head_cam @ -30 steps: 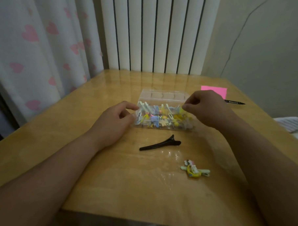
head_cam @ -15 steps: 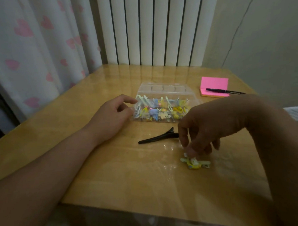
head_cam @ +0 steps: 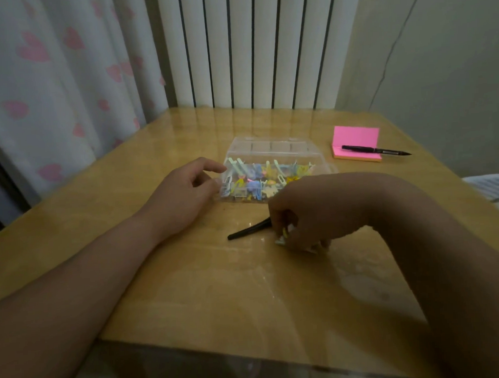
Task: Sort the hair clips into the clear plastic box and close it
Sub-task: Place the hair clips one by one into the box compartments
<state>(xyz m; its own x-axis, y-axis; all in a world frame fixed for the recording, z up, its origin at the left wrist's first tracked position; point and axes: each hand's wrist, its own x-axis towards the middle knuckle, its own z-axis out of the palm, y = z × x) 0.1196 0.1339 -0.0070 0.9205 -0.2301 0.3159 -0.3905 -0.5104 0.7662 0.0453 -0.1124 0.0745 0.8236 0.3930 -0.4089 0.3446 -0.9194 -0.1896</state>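
The clear plastic box (head_cam: 272, 147) stands open mid-table, its lid tipped back, with several small pastel hair clips (head_cam: 256, 182) inside. My left hand (head_cam: 183, 197) rests against the box's left end, fingers loosely apart. My right hand (head_cam: 309, 212) is curled down on the table in front of the box, fingers closed around the yellow and white hair clip (head_cam: 282, 236), of which only a tip shows. A long black hair clip (head_cam: 247, 231) lies just left of that hand, its right end hidden behind the fingers.
A pink sticky-note pad (head_cam: 355, 142) with a black pen (head_cam: 375, 150) across it lies at the back right of the wooden table (head_cam: 218, 290). White papers (head_cam: 494, 188) sit off the right edge. A heart-print curtain and a radiator stand behind.
My right hand left the box's right end, came down to the yellow and white clip near the table's front, and closed over it. My left hand stayed at the box.
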